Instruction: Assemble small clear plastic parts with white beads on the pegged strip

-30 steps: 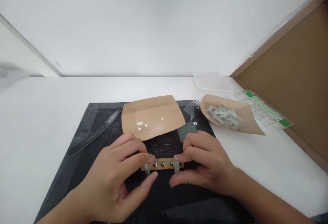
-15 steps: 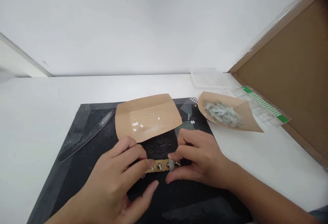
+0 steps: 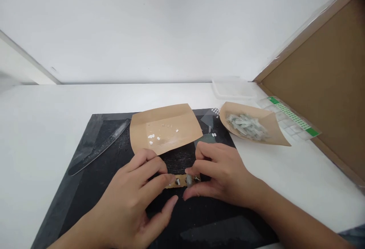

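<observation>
Left hand point(image 3: 134, 199) half open, fingertip on strip point(image 3: 181, 178); right hand point(image 3: 224, 173) pinching translucent piece point(image 3: 189, 181).

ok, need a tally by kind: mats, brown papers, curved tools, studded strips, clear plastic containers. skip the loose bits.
Black rectangular mat: 1
Curled brown paper sheets: 2
Dark curved flat tool: 1
Tan strip with metal studs: 1
Clear plastic containers: 2
Total: 7

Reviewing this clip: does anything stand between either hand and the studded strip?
Only the translucent piece between the right hand's thumb and fingers, over the studded strip. Nothing visible blocks the left hand.
</observation>
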The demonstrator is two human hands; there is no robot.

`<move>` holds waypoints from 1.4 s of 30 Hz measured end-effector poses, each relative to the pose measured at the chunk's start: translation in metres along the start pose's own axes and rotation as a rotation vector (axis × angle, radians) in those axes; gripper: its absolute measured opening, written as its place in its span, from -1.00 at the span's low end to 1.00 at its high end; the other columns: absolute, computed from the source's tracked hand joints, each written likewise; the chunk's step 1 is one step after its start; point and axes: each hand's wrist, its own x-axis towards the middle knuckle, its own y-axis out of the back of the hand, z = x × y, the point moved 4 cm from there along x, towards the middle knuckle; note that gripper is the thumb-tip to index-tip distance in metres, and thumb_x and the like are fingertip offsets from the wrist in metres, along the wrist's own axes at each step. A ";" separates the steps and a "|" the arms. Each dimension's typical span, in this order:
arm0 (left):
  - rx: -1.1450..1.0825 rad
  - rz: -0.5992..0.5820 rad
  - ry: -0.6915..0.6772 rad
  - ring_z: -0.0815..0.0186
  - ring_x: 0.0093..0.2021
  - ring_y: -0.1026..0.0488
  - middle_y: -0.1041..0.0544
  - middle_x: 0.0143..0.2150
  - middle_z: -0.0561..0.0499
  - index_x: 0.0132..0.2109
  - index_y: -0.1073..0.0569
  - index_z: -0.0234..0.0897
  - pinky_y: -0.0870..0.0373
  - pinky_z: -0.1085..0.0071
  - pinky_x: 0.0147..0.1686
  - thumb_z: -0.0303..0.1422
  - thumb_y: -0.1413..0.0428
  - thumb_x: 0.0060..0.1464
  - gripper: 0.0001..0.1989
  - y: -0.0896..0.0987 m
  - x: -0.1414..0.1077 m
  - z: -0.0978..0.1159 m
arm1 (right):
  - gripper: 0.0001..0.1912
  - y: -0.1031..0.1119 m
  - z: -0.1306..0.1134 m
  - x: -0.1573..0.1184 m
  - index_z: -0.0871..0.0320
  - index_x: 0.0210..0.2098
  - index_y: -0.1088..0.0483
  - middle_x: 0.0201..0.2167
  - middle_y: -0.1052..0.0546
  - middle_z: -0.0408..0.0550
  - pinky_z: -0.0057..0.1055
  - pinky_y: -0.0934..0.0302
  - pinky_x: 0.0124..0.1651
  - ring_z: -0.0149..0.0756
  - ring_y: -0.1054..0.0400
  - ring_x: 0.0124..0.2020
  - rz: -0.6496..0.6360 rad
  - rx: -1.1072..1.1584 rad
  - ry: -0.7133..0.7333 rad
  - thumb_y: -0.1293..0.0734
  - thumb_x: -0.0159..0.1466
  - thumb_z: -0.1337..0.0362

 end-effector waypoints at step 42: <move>0.510 0.023 -0.364 0.12 -0.06 -0.52 -0.70 -0.06 -0.15 -0.05 -0.65 -0.47 -0.34 0.22 -0.29 -0.56 -0.02 0.42 -0.72 -0.034 0.002 0.028 | -0.78 0.030 0.021 -0.002 0.12 -0.22 -0.54 -0.35 -0.50 -0.13 -0.41 -0.15 -0.39 -0.39 -0.34 -0.41 0.131 0.077 -0.127 -0.53 0.26 0.14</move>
